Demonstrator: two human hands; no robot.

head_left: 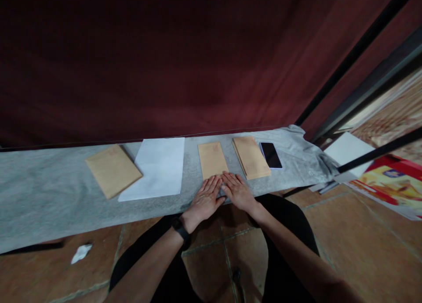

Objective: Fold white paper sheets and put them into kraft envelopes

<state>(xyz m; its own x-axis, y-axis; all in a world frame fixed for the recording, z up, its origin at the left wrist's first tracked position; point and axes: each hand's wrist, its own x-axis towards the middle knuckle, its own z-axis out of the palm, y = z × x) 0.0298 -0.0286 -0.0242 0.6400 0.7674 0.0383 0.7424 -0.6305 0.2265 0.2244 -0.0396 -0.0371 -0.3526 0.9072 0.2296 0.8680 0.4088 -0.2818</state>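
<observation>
A single brown paper envelope (212, 158) lies on the grey cloth in front of me. My left hand (207, 196) rests flat on its near end, fingers stretched out and a dark watch on the wrist. Beside it, my right hand (238, 191) also lies flat, its fingertips at the envelope's near right corner. Both palms face down, and the tips of the two hands nearly meet. To the right is a small stack of brown envelopes (252, 157). On the left, another pile of envelopes (114, 171) overlaps white sheets of paper (165, 167).
A phone (271, 155) lies right of the envelope stack. Grey cloth (49, 193) covers the narrow table. A dark red curtain (165, 74) hangs behind it. Black metal bars (356, 59) and a red-yellow box (392, 180) stand at right. White scrap (81, 253) lies on the tiled floor.
</observation>
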